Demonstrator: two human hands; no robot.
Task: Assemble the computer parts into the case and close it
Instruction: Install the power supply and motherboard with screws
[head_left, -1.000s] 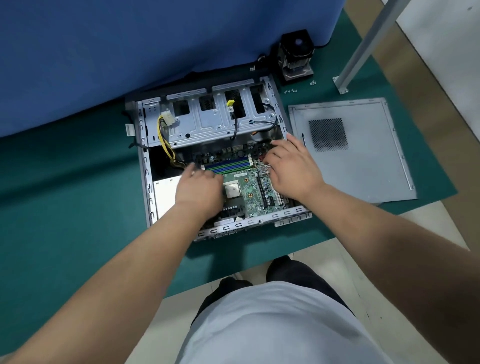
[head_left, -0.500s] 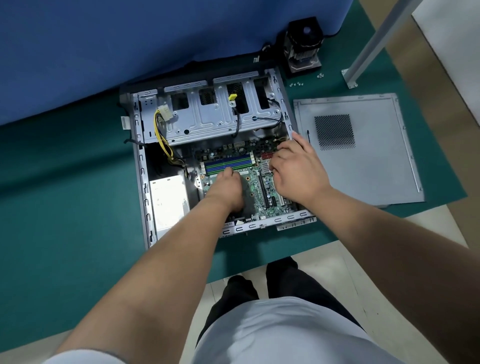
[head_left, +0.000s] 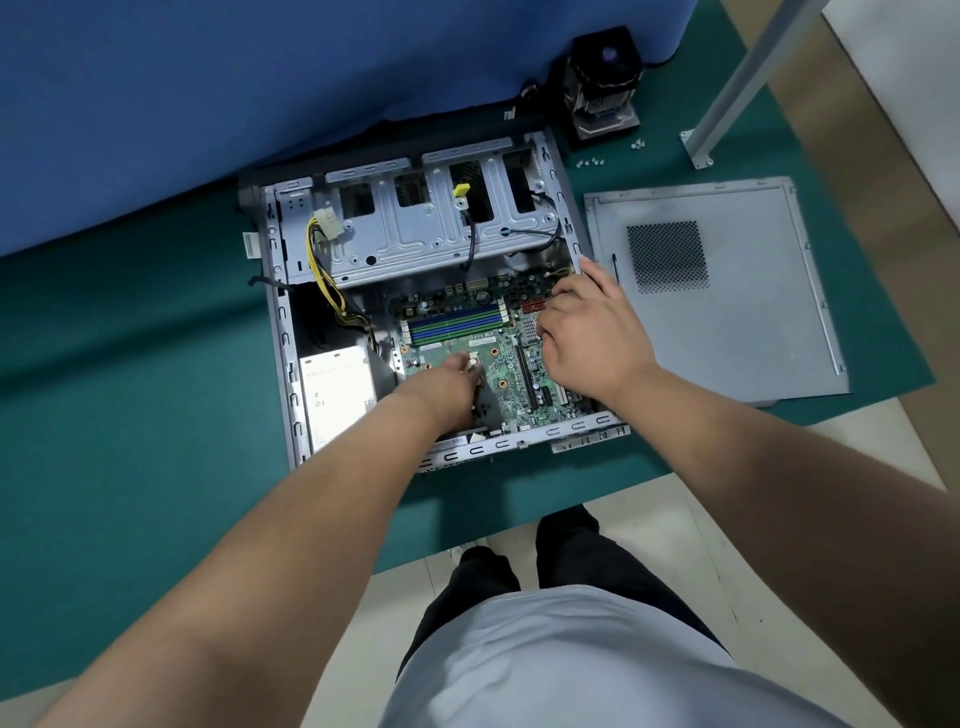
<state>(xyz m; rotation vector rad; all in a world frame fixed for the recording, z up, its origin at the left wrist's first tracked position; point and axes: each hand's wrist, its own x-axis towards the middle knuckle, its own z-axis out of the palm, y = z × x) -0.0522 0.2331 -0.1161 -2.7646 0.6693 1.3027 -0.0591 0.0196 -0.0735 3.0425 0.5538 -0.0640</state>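
The open grey computer case (head_left: 280, 332) lies flat on a green mat (head_left: 130, 415). Inside it sits the green motherboard (head_left: 506, 371) with blue memory slots (head_left: 452, 325), below the silver drive cage (head_left: 415, 234). My left hand (head_left: 441, 384) reaches down onto the processor socket area in the board's middle; its fingers point away from me and their grip is hidden. My right hand (head_left: 592, 332) rests on the board's right part, with its fingers loosely bent towards the case's right wall. The grey side panel (head_left: 727, 322) lies flat to the right of the case.
A silver power supply (head_left: 337, 395) fills the case's lower left, with yellow cables (head_left: 322, 275) above it. A black cooler (head_left: 602, 88) and loose screws (head_left: 589, 162) lie behind the case. A metal post (head_left: 737, 83) stands at the back right and a blue partition (head_left: 208, 104) behind.
My left hand slid right from the board's left edge onto the socket area. My right hand stayed on the board's right side. The view moved closer and shifted slightly.
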